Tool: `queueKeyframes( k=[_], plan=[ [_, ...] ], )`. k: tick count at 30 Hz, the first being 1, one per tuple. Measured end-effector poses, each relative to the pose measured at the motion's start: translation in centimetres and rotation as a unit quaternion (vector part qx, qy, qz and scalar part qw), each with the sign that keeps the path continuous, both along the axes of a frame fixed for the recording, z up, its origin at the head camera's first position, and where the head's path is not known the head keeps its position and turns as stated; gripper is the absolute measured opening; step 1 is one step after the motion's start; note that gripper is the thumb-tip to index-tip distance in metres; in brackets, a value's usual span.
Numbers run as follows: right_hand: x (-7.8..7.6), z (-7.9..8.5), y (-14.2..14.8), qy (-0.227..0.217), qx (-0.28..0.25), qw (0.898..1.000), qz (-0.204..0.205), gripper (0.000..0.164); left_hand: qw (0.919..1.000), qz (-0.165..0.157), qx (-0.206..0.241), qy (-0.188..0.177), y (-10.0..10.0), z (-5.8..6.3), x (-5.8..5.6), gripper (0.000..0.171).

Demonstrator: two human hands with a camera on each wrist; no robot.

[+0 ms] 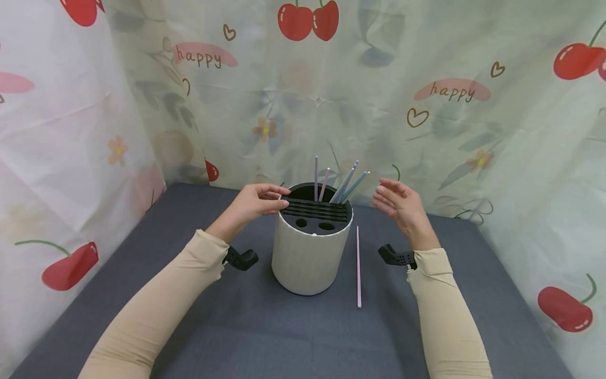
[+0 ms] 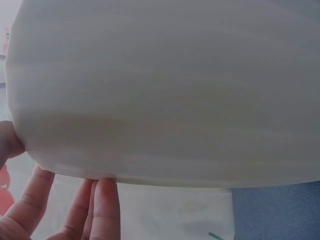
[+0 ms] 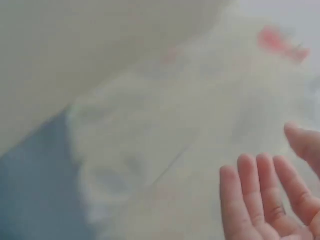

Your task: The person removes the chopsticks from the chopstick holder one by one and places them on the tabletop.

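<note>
A round cream knife block (image 1: 307, 258) with a black slotted top (image 1: 314, 210) stands upright in the middle of the table. My left hand (image 1: 255, 202) touches its left rim with thumb and fingertips, the fingers fairly straight; the left wrist view shows those fingers (image 2: 105, 210) against the edge of the pale wall. Several thin pastel sticks (image 1: 344, 181) lean in the open rear compartment. Raised to the right of them, my right hand (image 1: 402, 205) holds nothing and stays apart from the block, fingers extended. A pink stick (image 1: 358, 268) lies on the table between block and right arm.
Dark grey cloth (image 1: 303, 337) covers the table. Light curtains (image 1: 303, 105) printed with cherries hang behind it and along both sides. Two round holes (image 1: 326, 226) sit in the front of the block's top, with several slots behind them.
</note>
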State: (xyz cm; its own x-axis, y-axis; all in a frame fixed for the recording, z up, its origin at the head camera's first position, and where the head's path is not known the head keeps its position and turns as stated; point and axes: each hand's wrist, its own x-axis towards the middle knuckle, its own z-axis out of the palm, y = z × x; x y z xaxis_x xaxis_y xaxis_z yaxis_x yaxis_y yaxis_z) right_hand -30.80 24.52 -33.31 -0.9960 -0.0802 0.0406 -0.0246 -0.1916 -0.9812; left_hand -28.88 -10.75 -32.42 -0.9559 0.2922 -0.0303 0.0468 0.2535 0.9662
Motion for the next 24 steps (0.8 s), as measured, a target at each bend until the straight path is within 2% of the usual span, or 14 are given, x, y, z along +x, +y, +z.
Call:
queueKeyframes(
  k=[4,8,13,19,24],
  plan=[
    [2.1,2.6,-1.2,0.098,-0.033,0.994,0.022,0.036,1.0000,-0.001,-0.001,0.000,0.0,0.0,0.0,0.039],
    [3.3,3.1,-2.9,0.159,-0.015,0.987,0.034,0.027,1.0000,-0.001,0.000,0.002,0.0,0.0,0.0,0.040],
    [3.7,2.3,-4.3,0.170,0.016,0.985,0.031,0.024,1.0000,-0.003,0.001,0.003,0.0,-0.2,0.0,0.041],
    [3.3,1.2,-5.3,0.178,0.065,0.982,0.011,0.025,1.0000,-0.004,0.004,0.003,0.0,-0.2,0.1,0.041],
    [3.0,0.7,-5.8,0.187,0.070,0.980,0.004,0.027,1.0000,0.001,0.006,0.001,0.0,-0.1,0.2,0.040]
  ],
)
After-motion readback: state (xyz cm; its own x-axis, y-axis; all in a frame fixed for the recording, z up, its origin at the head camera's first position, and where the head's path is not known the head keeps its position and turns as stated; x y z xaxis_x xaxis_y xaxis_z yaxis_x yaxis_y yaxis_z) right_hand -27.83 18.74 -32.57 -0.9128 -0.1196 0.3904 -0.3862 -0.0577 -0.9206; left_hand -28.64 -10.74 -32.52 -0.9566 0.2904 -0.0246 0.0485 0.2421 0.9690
